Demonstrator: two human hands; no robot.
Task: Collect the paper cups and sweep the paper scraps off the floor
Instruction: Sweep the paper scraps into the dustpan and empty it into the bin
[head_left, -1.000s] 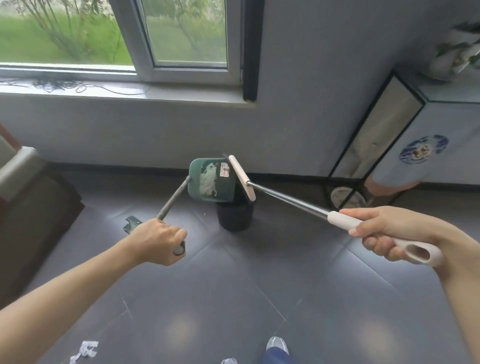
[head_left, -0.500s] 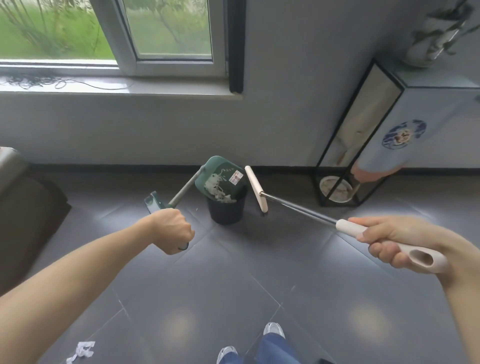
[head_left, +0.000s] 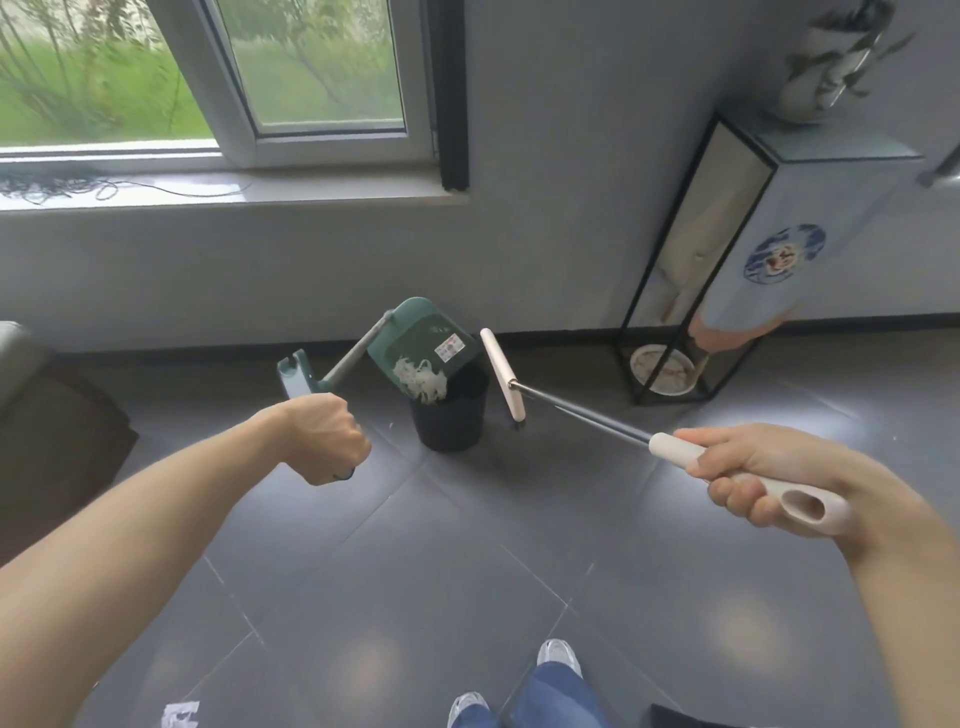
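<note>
Low on the floor (head_left: 467, 571), well behind the left hand and beside the forearm, lies one white paper scrap (head_left: 180, 718). The left hand (head_left: 328, 441) is curled into a fist around the end of the grey handle of a green dustpan (head_left: 423, 343). The handle runs up and away from that hand to the pan, which is tipped mouth-down beyond the hand and to its right. A wad of shredded white paper scraps (head_left: 422, 382) hangs at the pan's lower lip, over the rim of a dark bin (head_left: 451, 415) that stands on the floor by the wall. A red-and-white sticker shows on the pan.

Just right of the bin, the cream head of a broom (head_left: 503, 375) hangs off the floor, its metal pole slanting back to the right hand (head_left: 763, 475). That hand grips the cream grip of the pole, fingers wrapped under it and thumb on top; the looped end of the grip sticks out behind the hand. Beyond the right hand, against the wall, stands a black-framed glass stand (head_left: 727, 260) with a bowl at its base. Two shoes show at the bottom edge.
</note>
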